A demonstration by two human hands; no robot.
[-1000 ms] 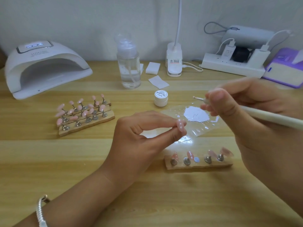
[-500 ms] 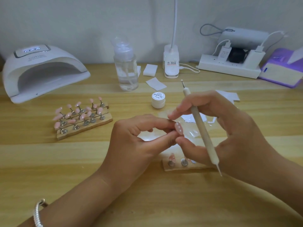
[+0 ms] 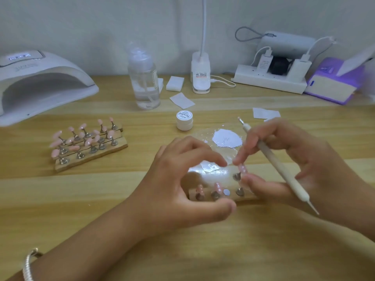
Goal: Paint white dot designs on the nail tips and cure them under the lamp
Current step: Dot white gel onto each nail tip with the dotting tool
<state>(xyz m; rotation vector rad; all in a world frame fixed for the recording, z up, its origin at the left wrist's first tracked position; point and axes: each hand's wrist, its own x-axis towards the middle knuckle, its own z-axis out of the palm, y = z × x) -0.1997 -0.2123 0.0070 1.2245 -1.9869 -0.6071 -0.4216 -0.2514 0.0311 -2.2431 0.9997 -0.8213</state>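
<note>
Our left hand (image 3: 182, 179) curved loosely over the small wooden stand (image 3: 207, 191) and held nothing. Our right hand (image 3: 300, 165) gripped the dotting pen (image 3: 272, 159) and pinched a dotted nail tip (image 3: 242, 168) just above the stand. The dots were likely wet, so they could smear if a finger slid onto them. The tip could also drop if we missed its spot. Farther off sat the white paint (image 3: 227, 138) and the lamp (image 3: 56, 67). The stand's right end hid behind our hand, and the dots looked blurry.
</note>
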